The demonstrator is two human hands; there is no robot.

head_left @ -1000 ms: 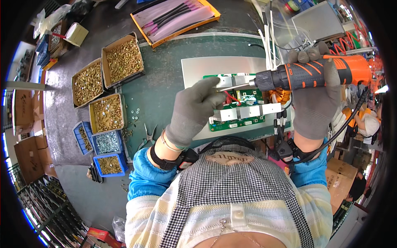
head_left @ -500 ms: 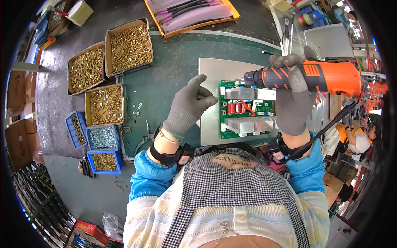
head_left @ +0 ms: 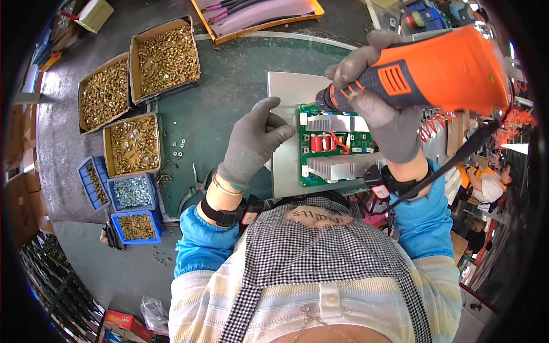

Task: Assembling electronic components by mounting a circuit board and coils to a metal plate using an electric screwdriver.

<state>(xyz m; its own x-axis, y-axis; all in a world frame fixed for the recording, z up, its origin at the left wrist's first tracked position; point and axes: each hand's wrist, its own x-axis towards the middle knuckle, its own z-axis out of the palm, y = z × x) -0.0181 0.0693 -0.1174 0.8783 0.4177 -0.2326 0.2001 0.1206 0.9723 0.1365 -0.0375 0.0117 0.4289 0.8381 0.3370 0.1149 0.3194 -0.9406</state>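
Observation:
My right hand (head_left: 372,97), in a grey glove, is wrapped round an orange and black electric screwdriver (head_left: 423,74). Its dark nose points down and left at the top left corner of a green circuit board (head_left: 304,143); I cannot make out whether the bit touches. The board carries finned silver heat sinks (head_left: 331,168), red components (head_left: 322,143) and a red wire, and lies on a flat grey metal plate (head_left: 284,91). Left of the board, my gloved left hand (head_left: 254,137) hovers over the plate's edge, index finger and thumb apart, other fingers curled, nothing visible in it.
Cardboard boxes of brass-coloured screws (head_left: 166,57) and blue bins of small hardware (head_left: 132,191) stand at the left. Loose washers (head_left: 178,148) and pliers (head_left: 191,191) lie nearer. An orange tray (head_left: 257,28) holds cables at the back. Co-workers (head_left: 486,183) are at the right.
The screwdriver's body has risen and tilted, looming larger, while its nose has shifted slightly left and down. My left hand keeps almost the same pose. The whole view has shifted a little.

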